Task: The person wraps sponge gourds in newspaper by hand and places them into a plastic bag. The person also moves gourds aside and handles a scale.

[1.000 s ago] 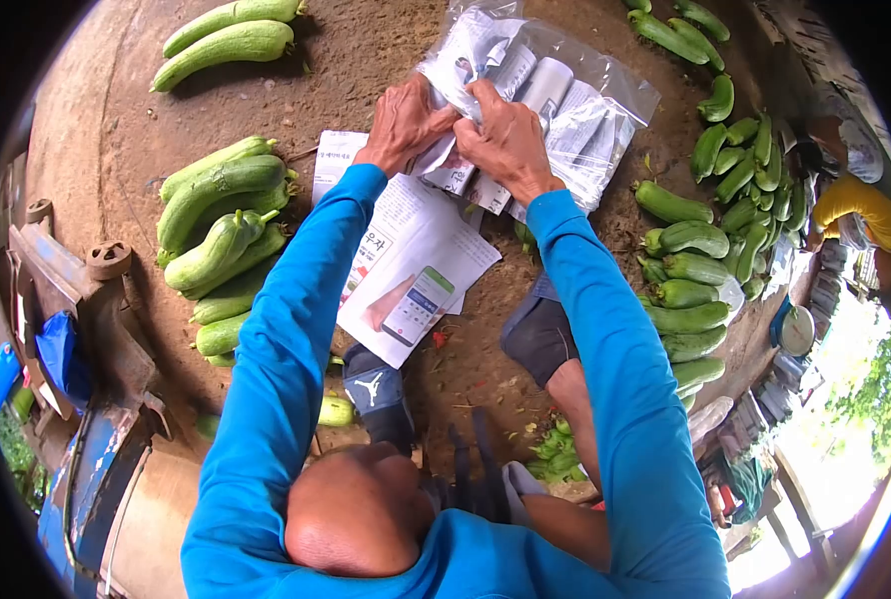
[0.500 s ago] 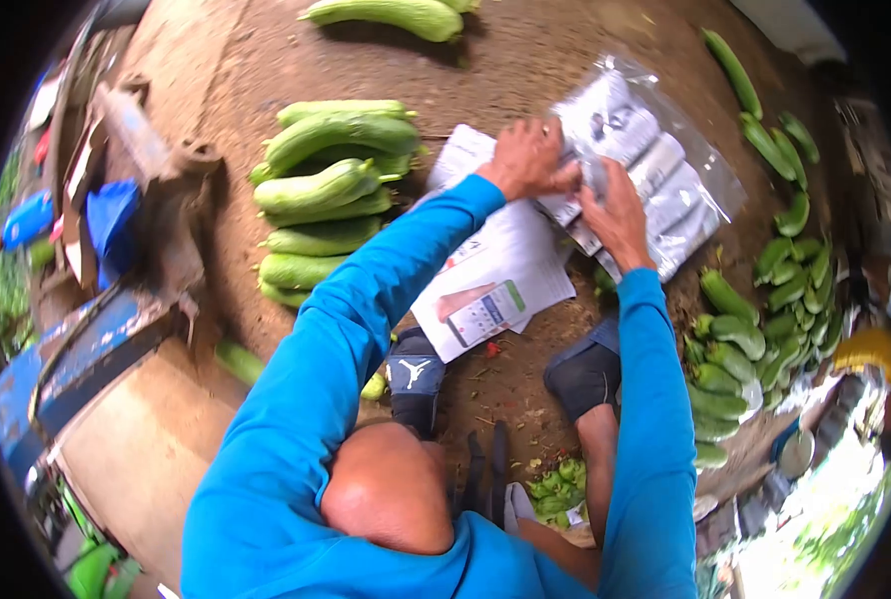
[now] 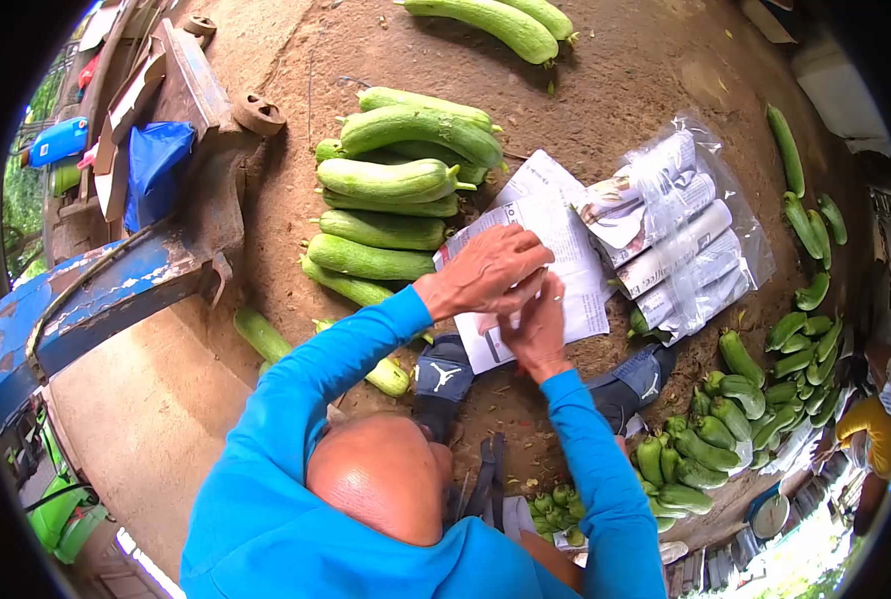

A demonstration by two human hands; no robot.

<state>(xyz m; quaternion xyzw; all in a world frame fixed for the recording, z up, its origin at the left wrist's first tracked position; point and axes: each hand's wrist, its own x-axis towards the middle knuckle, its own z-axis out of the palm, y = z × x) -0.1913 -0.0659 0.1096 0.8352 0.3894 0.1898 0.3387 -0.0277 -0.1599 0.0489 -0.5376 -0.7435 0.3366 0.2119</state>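
Observation:
My left hand [image 3: 490, 270] and my right hand [image 3: 538, 324] are close together above printed paper sheets [image 3: 575, 290] on the dirt ground. Fingers on both are curled and pressed together; whatever lies between them is too small or hidden to make out. Just right of the sheets is a clear plastic bag [image 3: 740, 215] with several newspaper rolls [image 3: 680, 250] inside, touched by neither hand. Left of the paper lies a row of long green gourds [image 3: 391, 180], side by side.
Two more gourds [image 3: 495, 25] lie at the far side. Many smaller green vegetables [image 3: 710, 439] are piled at the right. A rusty blue metal frame [image 3: 136, 290] stands at the left. My sandalled feet [image 3: 445, 374] flank the sheets. A person in a yellow garment [image 3: 870, 434] is at the right edge.
Both hands have left the plastic bag and come back toward my body, over the paper sheets. The bag of rolls stays on the ground. The camera view has shifted.

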